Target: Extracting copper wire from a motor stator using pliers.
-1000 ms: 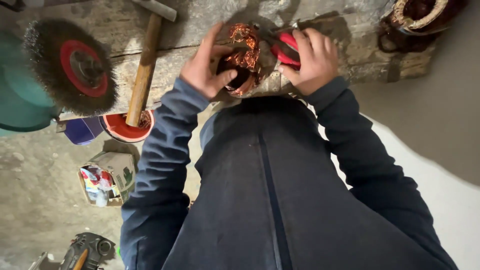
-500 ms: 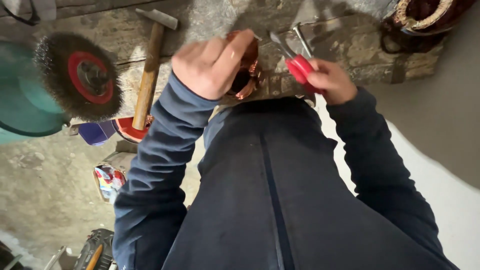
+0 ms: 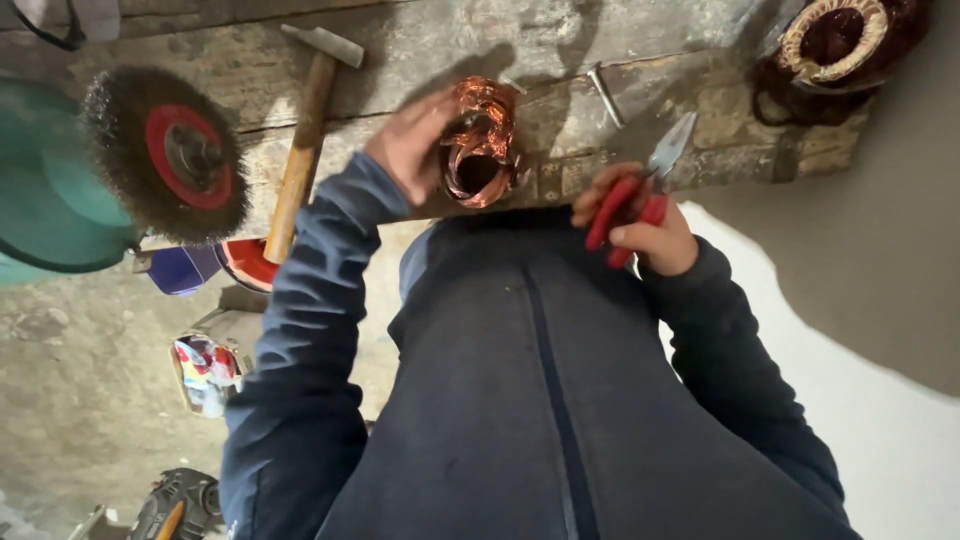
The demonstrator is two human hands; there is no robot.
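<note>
Gripping a tangled copper wire coil (image 3: 482,142), the left hand (image 3: 408,148) has its fingers wrapped against the coil's left side, thumb and fingertips pressed to the bright strands, so the bundle sits right at the fingertips on the near edge of the worn wooden workbench (image 3: 420,45). The right hand (image 3: 640,225) is closed in a fist around the red handles of a pair of pliers (image 3: 640,195), fingers curled tight over them, and the metal jaws (pointing up and away from the knuckles) stand slightly parted with nothing between them. The pliers' tip lies well apart from the coil, to the right of it. Just beyond the left fingers a wooden-handled hammer (image 3: 300,140) lies on the bench, and farther left of it a round wire brush wheel (image 3: 170,155) with a red hub. Above the pliers' tip rests a small metal bolt (image 3: 606,95), and far to the right of the right-hand fingers sits a dark motor stator (image 3: 835,45) wound with wire.
</note>
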